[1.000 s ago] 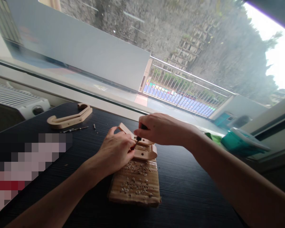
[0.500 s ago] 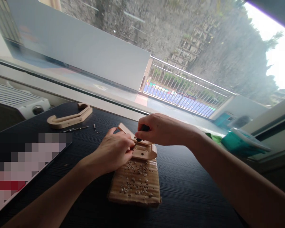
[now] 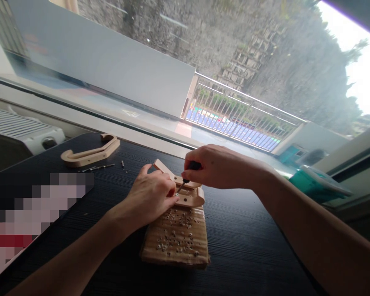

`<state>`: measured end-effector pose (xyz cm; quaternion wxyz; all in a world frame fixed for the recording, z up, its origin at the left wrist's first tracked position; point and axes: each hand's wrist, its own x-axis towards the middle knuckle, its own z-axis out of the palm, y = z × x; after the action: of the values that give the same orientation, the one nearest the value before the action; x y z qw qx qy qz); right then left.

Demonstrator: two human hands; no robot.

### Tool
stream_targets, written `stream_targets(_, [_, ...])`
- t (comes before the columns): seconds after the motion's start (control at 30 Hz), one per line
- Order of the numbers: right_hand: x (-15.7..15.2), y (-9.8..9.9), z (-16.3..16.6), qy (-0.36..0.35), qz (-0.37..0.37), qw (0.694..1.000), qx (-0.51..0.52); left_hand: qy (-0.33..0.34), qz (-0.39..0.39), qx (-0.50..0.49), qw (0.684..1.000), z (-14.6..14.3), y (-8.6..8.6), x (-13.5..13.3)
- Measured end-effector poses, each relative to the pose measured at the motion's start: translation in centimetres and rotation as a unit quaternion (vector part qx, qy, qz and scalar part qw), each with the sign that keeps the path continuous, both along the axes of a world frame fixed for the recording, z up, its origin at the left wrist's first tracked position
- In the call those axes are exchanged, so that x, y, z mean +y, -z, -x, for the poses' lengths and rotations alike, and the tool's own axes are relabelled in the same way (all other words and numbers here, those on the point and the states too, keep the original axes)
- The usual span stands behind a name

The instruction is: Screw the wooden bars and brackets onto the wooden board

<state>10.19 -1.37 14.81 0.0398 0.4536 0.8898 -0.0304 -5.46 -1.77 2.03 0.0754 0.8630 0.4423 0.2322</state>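
Observation:
My right hand (image 3: 217, 166) is closed round the black handle of a screwdriver (image 3: 185, 181). The tool slants down to the left, its tip at the pale wooden piece (image 3: 189, 200) beside my left fingertips. My left hand (image 3: 154, 191) is closed on that wooden piece, which has bent arms, a rounded end and dark holes. A tiny shiny spot shows at the tip, too small to name. Under the wood lies a thick corrugated cardboard pad (image 3: 175, 255), pitted with many small holes. My left fingers hide part of the wood.
A second wooden piece with hooked ends (image 3: 91, 156) lies at the back left of the dark table (image 3: 243, 246). Near it are thin metal bits (image 3: 98, 167) and a small pin-like part (image 3: 122, 164). A teal container (image 3: 317, 183) stands right by the window.
My right hand and the screwdriver have shifted slightly right and up, so more of the shaft shows. My left hand keeps nearly the same place on the wooden piece.

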Motion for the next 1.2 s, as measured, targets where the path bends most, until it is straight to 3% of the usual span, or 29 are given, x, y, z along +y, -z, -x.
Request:
stream_targets(0.2, [-0.1, 0.21, 0.21, -0.004, 0.008, 1.0, 0.002, -0.003, -0.022, 0.016, 1.0, -0.21, 0.15, -0.03])
stream_targets(0.37, [0.06, 0.3, 0.08, 0.008, -0.027, 1.0, -0.009, -0.009, -0.029, 0.011, 0.999, -0.07, 0.11, -0.07])
stream_targets(0.8, [-0.33, 0.62, 0.19, -0.028, 0.002, 1.0, 0.006, 0.007, -0.013, 0.006, 1.0, -0.02, -0.04, -0.06])
stream_targets(1.2, [-0.38, 0.35, 0.1, -0.019, 0.014, 0.999, 0.038, 0.01, -0.03, 0.01, 0.999, 0.01, 0.01, -0.07])
